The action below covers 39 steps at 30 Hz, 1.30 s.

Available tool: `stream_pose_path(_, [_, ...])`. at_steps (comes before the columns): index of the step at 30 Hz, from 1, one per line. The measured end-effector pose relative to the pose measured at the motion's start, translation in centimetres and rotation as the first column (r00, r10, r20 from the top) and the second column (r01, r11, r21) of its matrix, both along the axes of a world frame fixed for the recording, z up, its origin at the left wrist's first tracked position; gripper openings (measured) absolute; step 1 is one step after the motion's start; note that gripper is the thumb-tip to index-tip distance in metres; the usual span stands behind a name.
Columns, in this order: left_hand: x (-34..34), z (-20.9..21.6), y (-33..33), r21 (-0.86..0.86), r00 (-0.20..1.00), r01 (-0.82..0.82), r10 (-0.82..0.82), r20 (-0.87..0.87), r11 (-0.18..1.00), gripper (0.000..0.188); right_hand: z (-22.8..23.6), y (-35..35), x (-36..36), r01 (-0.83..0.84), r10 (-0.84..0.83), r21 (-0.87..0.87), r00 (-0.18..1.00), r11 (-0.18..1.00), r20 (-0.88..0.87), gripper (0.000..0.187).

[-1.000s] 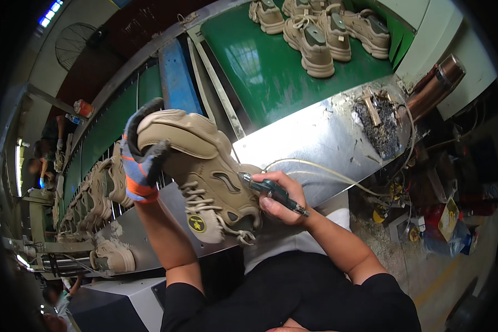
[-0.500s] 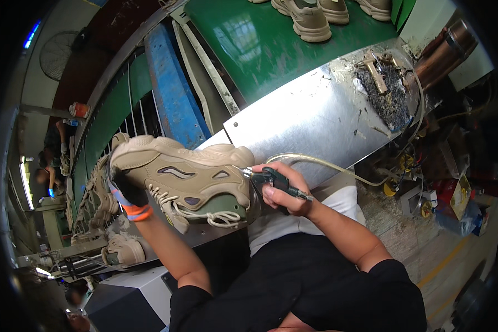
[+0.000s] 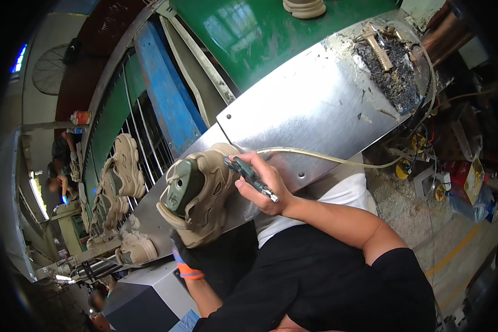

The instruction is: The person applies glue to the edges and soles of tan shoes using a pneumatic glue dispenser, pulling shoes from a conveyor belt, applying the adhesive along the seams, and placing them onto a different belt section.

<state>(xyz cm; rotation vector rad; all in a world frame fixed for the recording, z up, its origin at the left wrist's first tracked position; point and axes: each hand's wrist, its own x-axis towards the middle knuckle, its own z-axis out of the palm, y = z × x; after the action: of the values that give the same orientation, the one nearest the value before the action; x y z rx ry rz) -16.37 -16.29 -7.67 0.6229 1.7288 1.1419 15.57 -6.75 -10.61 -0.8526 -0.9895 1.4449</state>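
Note:
A tan sneaker (image 3: 218, 182) with a dark green opening and pale laces is tilted up over the metal table edge in front of me. My left hand (image 3: 183, 255), in a dark glove with an orange cuff, grips it from below; the shoe hides most of its fingers. My bare right hand (image 3: 268, 185) is closed around a dark green, pen-like hand tool (image 3: 248, 174) with metal ends. One end of the tool is close to the sneaker's side; I cannot tell whether they touch. A pale hose (image 3: 337, 159) runs from behind my right hand.
A silver metal plate (image 3: 299, 119) spans the front, with a clump of dark debris and a tan-handled tool (image 3: 379, 52) on it. Beyond lies a green belt (image 3: 249, 33). Several tan shoes (image 3: 128, 166) stand on a rack at left. Other people work at far left.
The sneaker has turned, its opening now facing left and toward me. My left hand has moved right and nearer to my body. The right hand keeps its tool and has shifted slightly left.

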Motion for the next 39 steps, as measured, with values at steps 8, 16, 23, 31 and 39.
stream_pose_path(8, [8.6, 3.2, -4.0, -0.139, 0.923, 0.334, -0.294, 0.250, 0.932, 0.061, 0.4, -1.8, 1.5, 0.017, -0.019, 0.021, 0.995, 1.000, 0.096, 0.048])
stream_pose_path(16, [12.0, 2.3, -2.3, -0.238, 0.845, 0.432, -0.298, 0.444, 0.870, 0.090, 0.5, -2.0, 1.9, -0.043, 0.042, 0.014, 0.996, 0.999, 0.079, 0.048])
stream_pose_path(23, [13.6, 1.7, -0.2, -0.147, 0.742, 0.499, -0.334, 0.582, 0.854, 0.087, 0.6, -2.7, 3.2, -0.096, 0.104, -0.106, 0.992, 0.990, 0.075, 0.045])
stream_pose_path(31, [16.1, 1.6, 1.1, -0.159, 0.630, 0.587, -0.324, 0.705, 0.794, 0.089, 1.4, -5.6, 6.2, -0.098, 0.108, -0.141, 0.992, 0.985, 0.060, 0.044])
stream_pose_path(39, [19.5, 0.2, 2.2, -0.110, 0.454, 0.746, -0.381, 0.806, 0.657, 0.102, 3.8, -7.0, 9.8, -0.167, 0.133, -0.343, 0.984, 0.924, -0.121, 0.045])
